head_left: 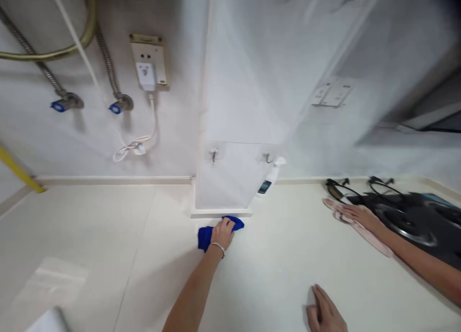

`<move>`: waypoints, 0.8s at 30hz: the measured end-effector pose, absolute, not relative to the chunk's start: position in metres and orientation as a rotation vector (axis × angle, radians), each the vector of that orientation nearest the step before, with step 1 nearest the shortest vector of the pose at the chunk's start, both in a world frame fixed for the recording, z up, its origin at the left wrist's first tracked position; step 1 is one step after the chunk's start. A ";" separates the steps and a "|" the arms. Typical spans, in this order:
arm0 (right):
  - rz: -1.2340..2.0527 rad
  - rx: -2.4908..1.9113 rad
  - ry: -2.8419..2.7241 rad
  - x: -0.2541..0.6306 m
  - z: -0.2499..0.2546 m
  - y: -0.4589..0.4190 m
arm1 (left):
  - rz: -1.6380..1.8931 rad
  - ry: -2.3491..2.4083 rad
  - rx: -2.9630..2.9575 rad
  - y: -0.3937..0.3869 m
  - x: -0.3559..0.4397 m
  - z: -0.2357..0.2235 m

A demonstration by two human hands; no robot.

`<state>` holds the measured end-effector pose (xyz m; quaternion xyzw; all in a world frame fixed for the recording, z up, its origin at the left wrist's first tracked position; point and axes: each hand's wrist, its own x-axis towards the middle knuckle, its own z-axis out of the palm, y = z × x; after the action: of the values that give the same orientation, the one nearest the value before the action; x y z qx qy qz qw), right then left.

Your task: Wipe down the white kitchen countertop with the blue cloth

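Blue cloth (pixel 205 237) juts out either side of the left hand (pixel 222 233), gripped beneath its fingers; the right hand (pixel 326 314) has fingers extended.

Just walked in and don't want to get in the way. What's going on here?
The person's left hand grips a blue cloth on the counter, at the foot of the white pillar. The right hand is low in view, with nothing visible in it. A co-worker's hand rests on a pink cloth beside the stove. A spray bottle is by the pillar.
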<state>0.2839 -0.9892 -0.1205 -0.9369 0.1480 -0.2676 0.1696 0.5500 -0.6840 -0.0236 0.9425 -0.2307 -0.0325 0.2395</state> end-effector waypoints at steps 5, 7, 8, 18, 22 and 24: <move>-0.794 -2.720 0.426 0.287 -0.115 -0.980 | -0.081 -0.544 2.612 -0.645 0.555 -0.015; -0.794 -2.721 0.448 0.286 -0.111 -0.974 | -0.073 -0.452 2.643 -0.620 0.556 -0.014; -0.790 -2.720 0.459 0.286 -0.110 -0.972 | -0.065 -0.395 2.661 -0.607 0.556 -0.012; -0.875 -2.689 0.442 0.285 -0.110 -0.962 | 0.106 0.587 2.787 -0.539 0.551 0.021; -0.795 -2.679 0.499 0.287 -0.106 -0.958 | 0.149 0.582 2.868 -0.600 0.554 0.016; -0.784 -2.694 0.477 0.288 -0.106 -0.959 | 0.165 0.534 2.906 -0.641 0.555 0.011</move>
<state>0.2884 -0.9588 -0.1057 -0.9362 0.1659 -0.2725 0.1472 0.5549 -0.6407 0.0112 0.9779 0.1796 0.0554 0.0912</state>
